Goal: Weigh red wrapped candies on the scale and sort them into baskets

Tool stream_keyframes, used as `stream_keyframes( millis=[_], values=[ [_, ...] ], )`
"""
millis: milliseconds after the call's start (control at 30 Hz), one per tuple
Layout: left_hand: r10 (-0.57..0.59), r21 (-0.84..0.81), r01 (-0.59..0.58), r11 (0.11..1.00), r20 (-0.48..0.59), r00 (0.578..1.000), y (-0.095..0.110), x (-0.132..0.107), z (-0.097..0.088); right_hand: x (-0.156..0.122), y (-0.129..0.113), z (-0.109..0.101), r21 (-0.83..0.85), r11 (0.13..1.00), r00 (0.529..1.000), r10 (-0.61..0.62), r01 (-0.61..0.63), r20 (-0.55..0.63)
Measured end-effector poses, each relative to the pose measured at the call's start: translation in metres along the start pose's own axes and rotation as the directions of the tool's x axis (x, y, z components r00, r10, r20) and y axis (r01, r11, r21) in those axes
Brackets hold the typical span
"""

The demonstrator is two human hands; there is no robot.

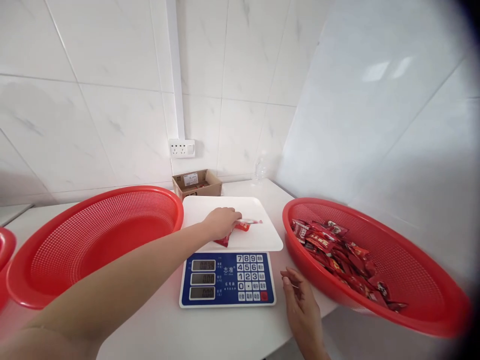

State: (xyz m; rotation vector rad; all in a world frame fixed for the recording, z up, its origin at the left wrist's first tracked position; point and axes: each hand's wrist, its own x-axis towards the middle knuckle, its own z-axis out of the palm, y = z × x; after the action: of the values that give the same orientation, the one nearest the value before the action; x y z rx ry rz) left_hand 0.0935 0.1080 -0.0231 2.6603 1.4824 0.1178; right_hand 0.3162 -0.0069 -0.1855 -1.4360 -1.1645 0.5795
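Observation:
My left hand (224, 222) reaches across the white pan of a digital scale (228, 280). Its fingers are closed on small red snack packets (243, 226), partly hidden under the palm. A red packet corner (224, 241) shows below the hand, at the pan's surface. The scale's top display seems to read 0.098; the two lower ones show 0.00. My right hand (303, 305) hovers by the scale's front right corner, fingers loosely curled and apart, with no packet visible in it. Beside it, a red perforated basket (420, 280) holds many red snack packets (337, 255).
Left of the scale lies another red basket (112, 205), with no packets visible inside. Part of a further red basket (5, 250) shows at the left edge. Behind the scale are a cardboard box (197, 184) and a clear plastic bottle (259, 170). Tiled walls bound the table.

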Motion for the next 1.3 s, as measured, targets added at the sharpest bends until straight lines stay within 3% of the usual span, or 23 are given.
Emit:
stream_keyframes(
  millis=[133, 233, 367, 533, 633, 767, 867, 967, 1133, 1300],
  values=[
    [-0.121, -0.03, 0.119, 0.993, -0.112, 0.986, -0.003, -0.003, -0.013, -0.001, -0.003, -0.001, 0.021, 1.0, 1.0, -0.004, 0.004, -0.013],
    [-0.219, -0.065, 0.211, 0.975, -0.173, 0.96, -0.011, -0.022, -0.034, -0.002, -0.005, -0.003, 0.013, 1.0, 1.0, 0.007, -0.007, 0.002],
    [-0.37, -0.081, 0.361, 0.929, -0.191, 0.909, -0.044, -0.073, -0.06, -0.003, -0.005, -0.004, 0.022, 0.999, 0.999, 0.03, -0.03, 0.02],
    [-0.57, -0.034, 0.573, 0.819, -0.165, 0.805, -0.098, -0.149, -0.066, -0.004, -0.006, -0.005, 0.015, 0.999, 0.999, 0.032, -0.032, 0.032],
    [-0.576, 0.014, 0.581, 0.814, -0.117, 0.809, -0.106, -0.171, -0.062, -0.004, -0.006, -0.005, 0.006, 1.0, 0.999, 0.025, -0.025, 0.043],
    [-0.453, 0.023, 0.454, 0.891, -0.024, 0.891, -0.071, -0.152, -0.052, -0.004, -0.005, -0.006, -0.029, 0.999, 0.998, 0.038, -0.037, 0.046],
    [-0.352, -0.019, 0.353, 0.935, 0.044, 0.935, -0.031, -0.112, -0.039, -0.005, -0.005, -0.006, -0.015, 1.0, 0.999, 0.022, -0.021, 0.046],
    [-0.315, -0.029, 0.317, 0.948, 0.056, 0.948, -0.002, -0.071, -0.023, -0.005, -0.006, -0.005, 0.023, 1.0, 1.0, -0.005, 0.004, 0.029],
    [-0.302, -0.055, 0.305, 0.951, 0.059, 0.951, 0.015, -0.036, -0.004, -0.004, -0.009, -0.005, 0.004, 1.0, 1.0, 0.015, -0.015, 0.024],
    [-0.299, -0.145, 0.303, 0.942, 0.051, 0.953, 0.014, -0.036, -0.004, -0.004, -0.007, -0.006, -0.016, 1.0, 0.999, 0.019, -0.019, 0.045]
  ],
)
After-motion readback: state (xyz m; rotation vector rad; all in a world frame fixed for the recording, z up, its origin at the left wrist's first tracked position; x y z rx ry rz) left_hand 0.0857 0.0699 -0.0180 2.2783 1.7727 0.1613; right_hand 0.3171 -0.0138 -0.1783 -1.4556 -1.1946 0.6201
